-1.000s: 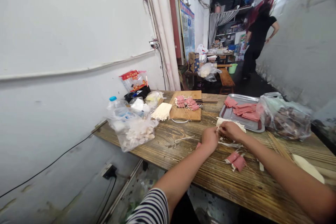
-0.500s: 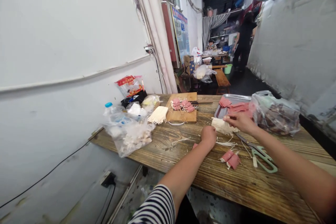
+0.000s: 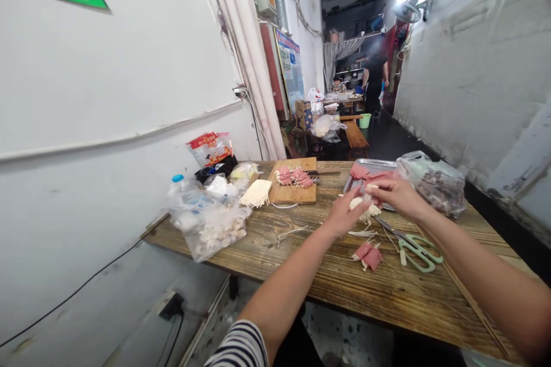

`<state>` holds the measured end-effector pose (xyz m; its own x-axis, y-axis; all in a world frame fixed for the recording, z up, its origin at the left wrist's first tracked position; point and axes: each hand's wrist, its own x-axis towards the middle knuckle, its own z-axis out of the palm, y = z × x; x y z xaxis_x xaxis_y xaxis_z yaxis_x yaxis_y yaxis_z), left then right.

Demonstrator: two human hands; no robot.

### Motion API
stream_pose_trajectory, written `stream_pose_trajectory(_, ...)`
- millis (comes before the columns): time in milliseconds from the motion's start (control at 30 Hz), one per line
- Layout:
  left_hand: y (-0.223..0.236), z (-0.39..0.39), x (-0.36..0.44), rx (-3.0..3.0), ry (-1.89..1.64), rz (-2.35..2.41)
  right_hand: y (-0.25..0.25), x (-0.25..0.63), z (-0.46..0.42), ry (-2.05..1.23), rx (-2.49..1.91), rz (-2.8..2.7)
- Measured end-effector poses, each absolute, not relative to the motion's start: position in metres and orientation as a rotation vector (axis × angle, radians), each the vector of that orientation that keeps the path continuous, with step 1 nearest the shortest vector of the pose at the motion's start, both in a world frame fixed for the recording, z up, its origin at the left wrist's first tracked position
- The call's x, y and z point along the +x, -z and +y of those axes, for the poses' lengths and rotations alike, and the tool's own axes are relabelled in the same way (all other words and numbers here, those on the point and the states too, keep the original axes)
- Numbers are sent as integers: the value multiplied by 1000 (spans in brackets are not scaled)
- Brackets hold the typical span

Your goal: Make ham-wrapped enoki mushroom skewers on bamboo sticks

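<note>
Work partly complete, by appearance. On your tabletop (image 3: 267, 252), the tray (image 3: 383, 164) bears unrolled meat (image 3: 359, 172); the board (image 3: 289, 196) bears finished rolls (image 3: 283, 176). Over the mushrooms (image 3: 369, 215), your left hand (image 3: 344, 215) has curled fingers, their grip unclear; your right hand (image 3: 398, 195) pinches a pale piece (image 3: 372, 186). Loose mushrooms (image 3: 257, 192) lie unwrapped beside the board; two rolls (image 3: 367, 254) lie near the scissors (image 3: 419, 252).
</note>
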<state>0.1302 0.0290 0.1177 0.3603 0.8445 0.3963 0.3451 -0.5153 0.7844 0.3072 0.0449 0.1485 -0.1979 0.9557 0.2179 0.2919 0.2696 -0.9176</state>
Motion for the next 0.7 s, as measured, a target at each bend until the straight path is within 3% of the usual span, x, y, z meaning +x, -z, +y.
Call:
stream_pose_trajectory(500,-136,18,108,2214,-645,1138,-124,299,23,-1059,-1195,-1624)
stream_pose_trajectory(700,-144,20,98,2253,-486,1144,-134,296,12,-211,-979,-2186)
